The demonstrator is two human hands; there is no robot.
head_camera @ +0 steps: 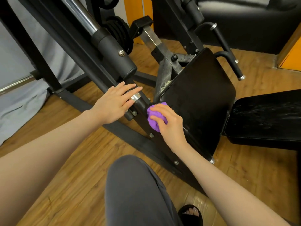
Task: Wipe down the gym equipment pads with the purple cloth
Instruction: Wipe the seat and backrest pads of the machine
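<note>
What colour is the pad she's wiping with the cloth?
Black: the pad under the purple cloth in the right hand shows best in the head view.

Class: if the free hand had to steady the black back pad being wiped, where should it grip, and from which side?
Probably the back pad's near upper-left corner, from the left: that edge stands bare above the purple cloth, nearest the left hand.

floor: wood planks (68,160), underfoot throughout
sheet: grey fabric (19,88), far left, hanging to the floor
weight plates: black stack (118,36), far centre
wall panel: orange (291,53), far right
sandal: black (192,214), near, bottom right
trouser leg: grey (135,193), near centre
</note>
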